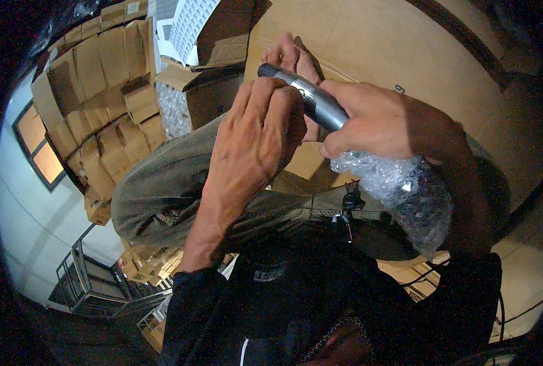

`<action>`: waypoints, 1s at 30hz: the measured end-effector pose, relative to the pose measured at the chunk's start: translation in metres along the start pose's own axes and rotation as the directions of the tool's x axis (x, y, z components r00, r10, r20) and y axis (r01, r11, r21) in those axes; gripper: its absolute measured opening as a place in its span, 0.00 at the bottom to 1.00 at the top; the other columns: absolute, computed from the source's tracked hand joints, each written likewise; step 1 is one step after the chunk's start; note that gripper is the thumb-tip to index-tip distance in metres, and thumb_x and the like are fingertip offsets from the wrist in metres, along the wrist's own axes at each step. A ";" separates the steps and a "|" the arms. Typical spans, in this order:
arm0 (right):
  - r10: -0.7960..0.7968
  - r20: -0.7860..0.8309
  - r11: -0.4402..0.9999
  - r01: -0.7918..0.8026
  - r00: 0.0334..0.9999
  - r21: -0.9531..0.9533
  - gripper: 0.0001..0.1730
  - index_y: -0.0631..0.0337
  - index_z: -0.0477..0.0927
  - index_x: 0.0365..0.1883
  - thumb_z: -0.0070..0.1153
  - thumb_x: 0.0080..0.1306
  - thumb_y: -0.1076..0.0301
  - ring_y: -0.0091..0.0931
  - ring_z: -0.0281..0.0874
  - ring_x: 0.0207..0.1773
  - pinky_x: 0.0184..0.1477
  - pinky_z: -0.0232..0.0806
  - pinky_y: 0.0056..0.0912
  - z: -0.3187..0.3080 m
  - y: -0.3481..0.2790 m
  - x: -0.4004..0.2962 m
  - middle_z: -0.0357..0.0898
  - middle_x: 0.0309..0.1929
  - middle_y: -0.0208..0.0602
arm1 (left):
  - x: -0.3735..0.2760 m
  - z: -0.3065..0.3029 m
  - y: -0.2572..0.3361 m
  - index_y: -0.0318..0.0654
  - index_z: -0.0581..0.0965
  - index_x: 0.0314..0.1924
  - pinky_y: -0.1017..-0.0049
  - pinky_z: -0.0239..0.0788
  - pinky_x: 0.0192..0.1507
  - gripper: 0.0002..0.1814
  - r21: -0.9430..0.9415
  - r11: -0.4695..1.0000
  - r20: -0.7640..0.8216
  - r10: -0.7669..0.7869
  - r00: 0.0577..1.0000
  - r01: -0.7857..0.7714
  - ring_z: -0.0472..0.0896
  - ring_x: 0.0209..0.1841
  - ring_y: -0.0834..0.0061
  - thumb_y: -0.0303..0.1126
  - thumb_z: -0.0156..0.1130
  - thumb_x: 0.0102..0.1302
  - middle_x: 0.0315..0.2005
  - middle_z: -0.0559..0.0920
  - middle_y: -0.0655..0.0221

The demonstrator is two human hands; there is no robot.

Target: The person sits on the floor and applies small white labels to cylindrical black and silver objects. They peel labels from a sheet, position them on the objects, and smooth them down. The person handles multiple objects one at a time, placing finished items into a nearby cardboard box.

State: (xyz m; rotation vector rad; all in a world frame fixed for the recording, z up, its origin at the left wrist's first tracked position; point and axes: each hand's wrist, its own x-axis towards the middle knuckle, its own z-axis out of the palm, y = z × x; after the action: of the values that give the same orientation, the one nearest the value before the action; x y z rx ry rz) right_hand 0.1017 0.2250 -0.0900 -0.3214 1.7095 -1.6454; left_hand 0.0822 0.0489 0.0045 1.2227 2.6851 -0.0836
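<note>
A dark grey metallic cylinder [326, 107] with a black end and a pale label slants in front of me. My right hand [376, 121] grips its lower end, thumb and fingers on either side. Curled over the cylinder's upper part is my left hand [257, 132]; its fingertips are hidden, so whether it grips the cylinder is unclear. Crumpled clear bubble wrap [404, 196] bunches below my right hand and along that forearm.
Beyond my left knee stands an opened cardboard box [216, 96], with bubble wrap [174, 110] and a printed sheet [189, 34] beside it. Stacked cartons [111, 59] fill the left. A bare foot [305, 66] rests on flat cardboard [367, 41]. Keys [353, 196] hang at my lap.
</note>
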 end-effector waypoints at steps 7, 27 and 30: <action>-0.033 0.070 0.998 0.029 0.997 0.060 0.28 0.62 0.73 0.47 0.67 0.50 0.62 0.31 0.76 0.37 0.43 0.68 0.33 -0.001 0.001 0.000 0.76 0.33 0.39 | 0.002 0.001 -0.011 0.33 0.74 0.40 0.64 0.68 0.44 0.12 -0.146 0.989 -0.046 -0.042 0.998 0.035 0.73 0.42 0.56 0.24 0.64 0.55 0.38 0.75 0.58; -0.075 0.176 0.979 0.039 0.982 0.202 0.33 0.63 0.70 0.57 0.66 0.52 0.69 0.21 0.74 0.39 0.42 0.67 0.25 0.001 0.002 0.001 0.76 0.38 0.32 | -0.008 0.031 -0.017 0.34 0.78 0.34 0.65 0.72 0.40 0.07 -0.191 0.979 -0.420 -0.019 0.907 -0.068 0.78 0.38 0.61 0.22 0.67 0.55 0.33 0.80 0.62; -0.038 0.219 0.977 -0.009 0.975 0.211 0.33 0.62 0.70 0.59 0.64 0.53 0.70 0.21 0.74 0.41 0.44 0.68 0.25 -0.002 -0.004 -0.002 0.77 0.41 0.32 | -0.008 0.030 -0.015 0.34 0.77 0.35 0.65 0.72 0.39 0.07 -0.190 0.980 -0.414 -0.027 0.910 -0.058 0.78 0.38 0.60 0.22 0.66 0.56 0.33 0.79 0.59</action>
State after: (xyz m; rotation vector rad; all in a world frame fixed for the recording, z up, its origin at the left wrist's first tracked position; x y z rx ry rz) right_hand 0.1005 0.2269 -0.0862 -0.3997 1.3574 -1.7147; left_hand 0.0808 0.0288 -0.0238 1.3208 2.9376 0.4926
